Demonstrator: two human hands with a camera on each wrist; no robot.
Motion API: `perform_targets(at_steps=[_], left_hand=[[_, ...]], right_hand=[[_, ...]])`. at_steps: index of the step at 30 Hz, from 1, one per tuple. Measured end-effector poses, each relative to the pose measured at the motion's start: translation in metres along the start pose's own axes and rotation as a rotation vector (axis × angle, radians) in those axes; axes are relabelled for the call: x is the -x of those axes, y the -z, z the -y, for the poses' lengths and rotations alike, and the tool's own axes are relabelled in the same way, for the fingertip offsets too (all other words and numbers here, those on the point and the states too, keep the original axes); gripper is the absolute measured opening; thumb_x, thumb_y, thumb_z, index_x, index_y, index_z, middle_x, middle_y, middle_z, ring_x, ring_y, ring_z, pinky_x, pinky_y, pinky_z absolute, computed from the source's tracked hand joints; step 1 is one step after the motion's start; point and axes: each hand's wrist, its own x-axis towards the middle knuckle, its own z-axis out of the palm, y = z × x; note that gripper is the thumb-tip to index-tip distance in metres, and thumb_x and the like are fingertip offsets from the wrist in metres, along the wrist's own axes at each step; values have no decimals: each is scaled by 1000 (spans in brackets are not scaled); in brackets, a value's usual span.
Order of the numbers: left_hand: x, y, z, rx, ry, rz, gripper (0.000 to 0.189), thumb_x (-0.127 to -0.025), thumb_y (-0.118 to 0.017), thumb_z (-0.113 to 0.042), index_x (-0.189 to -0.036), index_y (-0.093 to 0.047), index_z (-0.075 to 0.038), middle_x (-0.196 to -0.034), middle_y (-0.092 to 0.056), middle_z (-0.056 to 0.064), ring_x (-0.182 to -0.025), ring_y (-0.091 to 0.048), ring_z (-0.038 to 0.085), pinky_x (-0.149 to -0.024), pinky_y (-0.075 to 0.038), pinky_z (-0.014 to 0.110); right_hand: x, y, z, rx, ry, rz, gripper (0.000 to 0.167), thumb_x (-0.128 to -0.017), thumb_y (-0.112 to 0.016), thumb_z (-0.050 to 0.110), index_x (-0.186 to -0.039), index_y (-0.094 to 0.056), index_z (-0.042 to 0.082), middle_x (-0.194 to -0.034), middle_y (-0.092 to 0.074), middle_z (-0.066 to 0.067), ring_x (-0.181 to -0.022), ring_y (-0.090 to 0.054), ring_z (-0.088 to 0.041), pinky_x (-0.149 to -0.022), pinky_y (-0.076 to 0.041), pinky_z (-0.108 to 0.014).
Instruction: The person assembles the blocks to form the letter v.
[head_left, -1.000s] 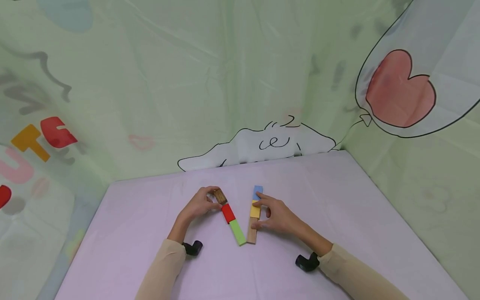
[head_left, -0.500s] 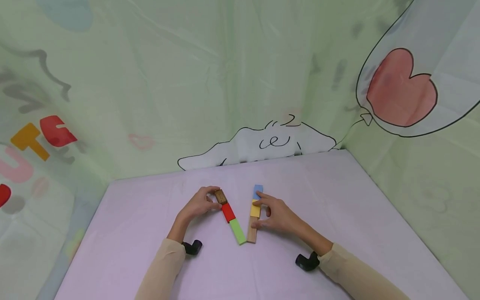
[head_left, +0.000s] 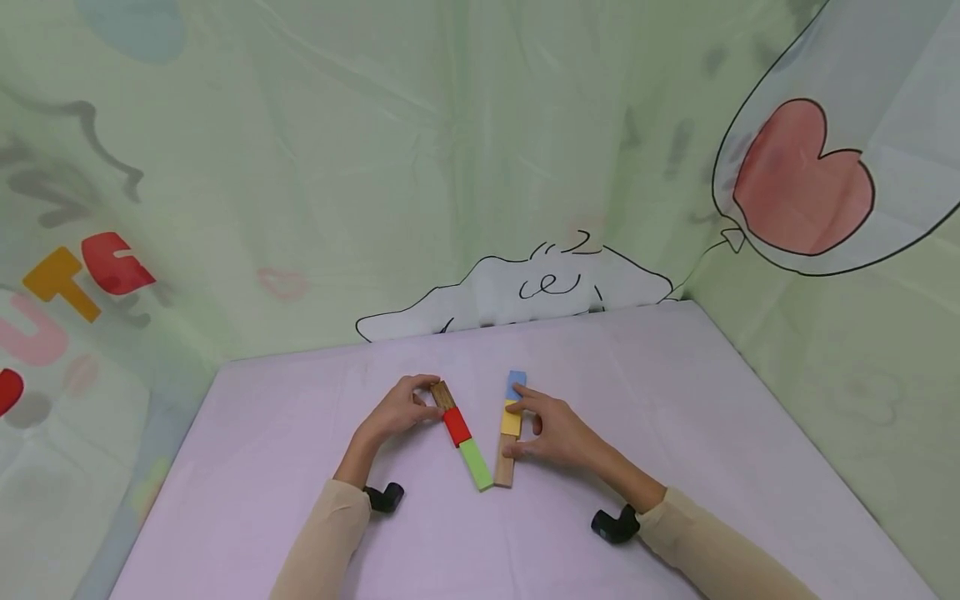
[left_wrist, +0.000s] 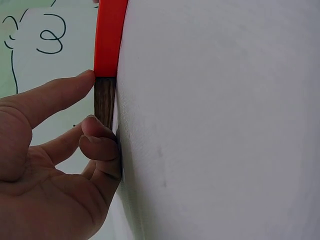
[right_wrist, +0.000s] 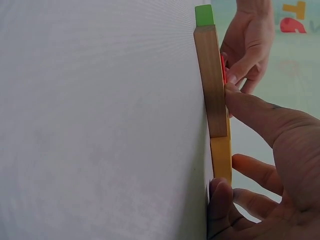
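Two rows of wooden blocks lie on the table, close together at their near ends and spread apart at the far ends. The left row has a dark brown block (head_left: 445, 398), a red block (head_left: 457, 427) and a light green block (head_left: 476, 465). My left hand (head_left: 397, 408) grips the brown one, thumb where it meets the red and fingers at its far end. Blue (head_left: 516, 379), yellow (head_left: 511, 424) and plain wood (head_left: 504, 468) blocks form the right row. Across them rests my right hand (head_left: 558, 429), thumb on the plain block (right_wrist: 214, 82), fingers on yellow and blue.
A pale lilac cloth covers the table (head_left: 645, 383). Behind it hangs a green printed curtain (head_left: 360, 167) with a heart balloon (head_left: 802, 179) at the right. Each wrist carries a small black camera, one at the left (head_left: 386, 497) and one at the right (head_left: 615, 525).
The dark brown block has turned slightly under my left fingers and now looks narrower, more in line with the red one. My right hand and its row have stayed still.
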Motion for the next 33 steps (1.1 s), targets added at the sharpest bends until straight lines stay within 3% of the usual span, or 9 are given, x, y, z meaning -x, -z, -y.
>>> perform_targets(at_steps=[33], left_hand=[[1, -3, 2, -1, 10, -27, 53, -92, -79, -14, -143, -65, -12, -134, -58, 16, -77, -53, 16, -68, -44, 27]], right_hand=[[0, -3, 0, -6, -9, -1, 68, -78, -94, 39, -135, -72, 9, -166, -47, -14, -73, -47, -9, -60, -38, -19]])
